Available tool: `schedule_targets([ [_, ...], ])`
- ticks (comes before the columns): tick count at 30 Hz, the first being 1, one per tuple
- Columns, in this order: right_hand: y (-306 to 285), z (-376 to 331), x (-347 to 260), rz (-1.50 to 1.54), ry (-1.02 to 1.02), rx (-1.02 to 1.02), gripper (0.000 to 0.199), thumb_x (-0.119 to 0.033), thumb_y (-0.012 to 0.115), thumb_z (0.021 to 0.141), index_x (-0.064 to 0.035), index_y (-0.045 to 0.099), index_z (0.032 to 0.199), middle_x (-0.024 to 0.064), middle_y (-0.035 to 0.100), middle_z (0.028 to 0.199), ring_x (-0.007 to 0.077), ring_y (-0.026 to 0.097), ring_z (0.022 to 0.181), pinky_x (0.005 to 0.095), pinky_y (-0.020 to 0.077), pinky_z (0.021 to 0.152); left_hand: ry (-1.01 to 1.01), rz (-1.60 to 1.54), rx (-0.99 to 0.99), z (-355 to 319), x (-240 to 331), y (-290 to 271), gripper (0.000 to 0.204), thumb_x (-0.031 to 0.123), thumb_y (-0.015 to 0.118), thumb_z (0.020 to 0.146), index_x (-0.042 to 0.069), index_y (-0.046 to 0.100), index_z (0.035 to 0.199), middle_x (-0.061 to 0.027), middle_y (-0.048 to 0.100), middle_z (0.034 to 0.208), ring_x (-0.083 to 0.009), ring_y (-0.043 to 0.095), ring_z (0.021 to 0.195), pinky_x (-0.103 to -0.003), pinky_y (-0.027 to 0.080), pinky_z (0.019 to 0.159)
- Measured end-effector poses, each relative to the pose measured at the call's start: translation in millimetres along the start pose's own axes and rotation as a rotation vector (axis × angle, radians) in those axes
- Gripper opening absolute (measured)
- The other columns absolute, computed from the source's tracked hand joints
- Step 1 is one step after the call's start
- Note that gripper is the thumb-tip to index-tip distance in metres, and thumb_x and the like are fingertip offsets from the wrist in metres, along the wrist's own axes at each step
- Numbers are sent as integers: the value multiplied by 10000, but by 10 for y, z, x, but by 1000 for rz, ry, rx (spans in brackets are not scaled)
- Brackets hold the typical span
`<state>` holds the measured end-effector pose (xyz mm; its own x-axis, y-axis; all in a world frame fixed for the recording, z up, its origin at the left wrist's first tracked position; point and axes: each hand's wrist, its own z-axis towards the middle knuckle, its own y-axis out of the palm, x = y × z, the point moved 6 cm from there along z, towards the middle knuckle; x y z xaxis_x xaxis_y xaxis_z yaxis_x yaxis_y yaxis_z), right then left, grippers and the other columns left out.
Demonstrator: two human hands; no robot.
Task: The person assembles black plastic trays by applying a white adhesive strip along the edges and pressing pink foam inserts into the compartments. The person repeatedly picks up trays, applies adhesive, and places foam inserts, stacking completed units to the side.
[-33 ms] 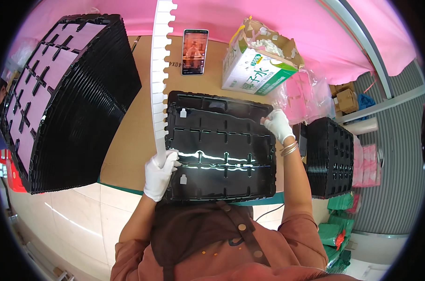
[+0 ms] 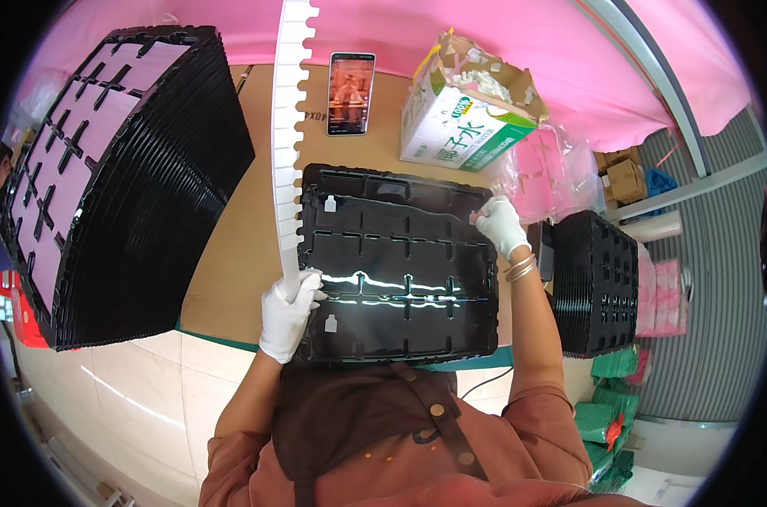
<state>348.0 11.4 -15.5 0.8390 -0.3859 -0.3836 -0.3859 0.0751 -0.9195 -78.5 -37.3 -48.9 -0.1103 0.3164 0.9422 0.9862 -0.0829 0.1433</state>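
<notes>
Black slotted tray (image 2: pixel 400 266) sits flat on the brown tabletop (image 2: pixel 240 253) right in front of the person. Left hand (image 2: pixel 289 313), white-gloved, is wrapped around the near end of a long notched white strip (image 2: pixel 284 144) at the tray's left edge, so that strip isn't seated yet. Right hand (image 2: pixel 500 224) pinches the tray's far right corner. The tray's compartments look bare, so I'd say it's early on. Big tray stack (image 2: pixel 122 186) waits on the left, a smaller stack (image 2: pixel 599 283) on the right.
</notes>
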Motion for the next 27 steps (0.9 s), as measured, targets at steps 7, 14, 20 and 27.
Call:
schedule_targets([
  [7,15,54,2,240,65,-122,132,-112,717,815,16,708,844,143,682,812,256,648,775,345,496,771,2,-6,-1,4,-23,-7,196,140,643,943,-9,677,1065,-40,683,889,-96,669,741,-222,516,642],
  [14,-944,98,-672,746,-224,352,116,-86,607,883,-12,687,924,77,681,750,174,616,697,279,474,695,-11,13,3,5,9,-14,205,150,642,947,-17,672,1063,-42,682,859,-93,669,738,-217,514,637],
  [20,-1761,676,-1184,-159,-335,765,148,-101,622,838,-76,734,932,177,671,909,343,660,848,419,523,779,32,1,-35,19,12,18,212,163,644,950,-17,677,1056,-49,684,839,-104,667,728,-232,524,645],
  [27,-787,107,-2218,59,-659,434,196,-2,550,768,-48,708,876,177,661,878,350,647,861,447,513,798,3,-4,-37,2,49,-53,264,238,657,953,5,691,1073,-27,689,824,-90,669,739,-239,539,659],
])
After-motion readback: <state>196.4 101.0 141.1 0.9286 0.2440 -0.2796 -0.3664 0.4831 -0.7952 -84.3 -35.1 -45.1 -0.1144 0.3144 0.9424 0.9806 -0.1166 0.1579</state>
